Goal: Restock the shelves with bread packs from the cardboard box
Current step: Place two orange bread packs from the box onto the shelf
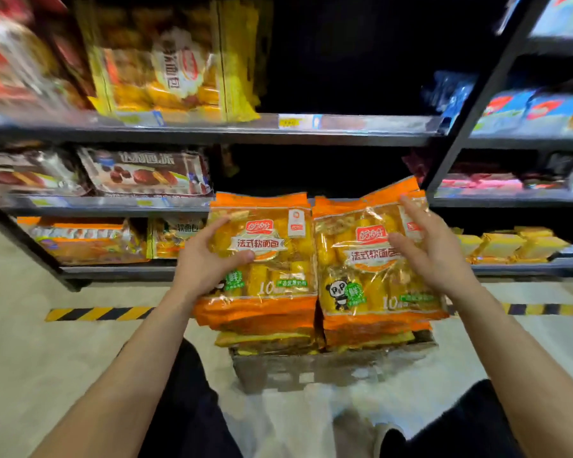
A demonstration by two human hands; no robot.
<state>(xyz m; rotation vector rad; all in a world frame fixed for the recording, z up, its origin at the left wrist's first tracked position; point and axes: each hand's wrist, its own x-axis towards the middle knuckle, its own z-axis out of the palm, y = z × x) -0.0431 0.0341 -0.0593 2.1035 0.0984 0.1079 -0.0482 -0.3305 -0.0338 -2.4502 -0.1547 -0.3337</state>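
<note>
A: Hands first. What's gripped?

B: Left hand (209, 259) is on the left bread pack (265, 259), thumb across the front at the label, fingers curled round the pack's 9 o'clock edge. Looks like a pinch hold. Right hand (434, 249) is spread wide, fingers extended, palm against the right bread pack (374, 259) near its 3 o'clock edge. Resting or steadying; can't tell if it's actually closed on it.

A: Why side by side like that?

B: My guess: both packs stand face-up on top of the stack so each hand can take one. They touch along the middle seam.

A: The container?

B: Cardboard box (311, 371) on the floor at 6 o'clock of the packs, between the person's knees. More orange and yellow packs are stacked in it below the top two, piled well above the rim. Count unclear.

A: Where do they go?

B: Probably the shelf unit (212, 130) straight ahead. There are dark empty gaps at 12 o'clock, on the upper and middle levels. A yellow bread bag (176, 61) sits at 10 o'clock, blurred.
</note>
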